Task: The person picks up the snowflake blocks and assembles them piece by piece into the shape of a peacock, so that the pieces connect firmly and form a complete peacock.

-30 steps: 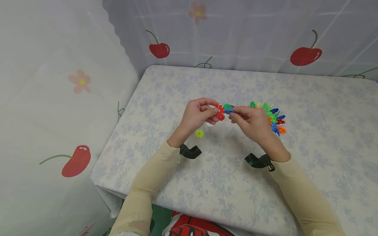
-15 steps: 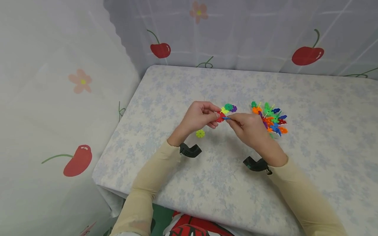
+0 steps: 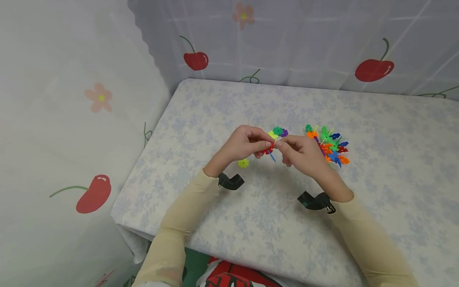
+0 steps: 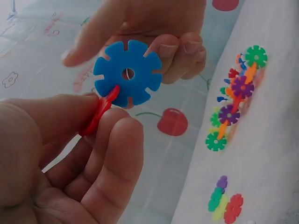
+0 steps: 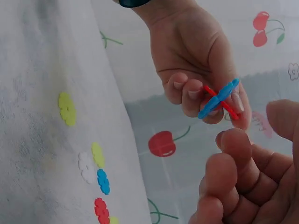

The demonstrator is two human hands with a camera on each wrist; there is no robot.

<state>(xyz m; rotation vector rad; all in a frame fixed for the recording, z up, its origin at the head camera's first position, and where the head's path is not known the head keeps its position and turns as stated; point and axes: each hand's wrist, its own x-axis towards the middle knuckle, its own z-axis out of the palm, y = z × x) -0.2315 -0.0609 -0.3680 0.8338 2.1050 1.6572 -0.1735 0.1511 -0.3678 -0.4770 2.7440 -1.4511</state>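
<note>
My left hand [image 3: 247,143] pinches a red notched flower disc [image 4: 99,116] between thumb and fingers. A blue notched disc [image 4: 145,74] is slotted crosswise into the red one, and the pair forms an X edge-on in the right wrist view. My right hand [image 3: 301,153] is just beside the joined discs, its thumb parted from its loosely bent fingers. Between that thumb and those fingers nothing is held. In the left wrist view the right fingers show behind the blue disc; whether they touch it I cannot tell.
A multicoloured cluster of joined discs [image 3: 333,145] sits to the right on the patterned tablecloth [image 3: 215,103]. Beyond my hands lie a green disc [image 3: 278,130] and others. A yellow-green disc [image 3: 243,163] lies near my left wrist; a white disc [image 5: 85,167] lies close by.
My right hand brought the blue disc to the red one and let it go; the blue disc now sits in the red disc, pointing down toward me. My left hand moved slightly right.
</note>
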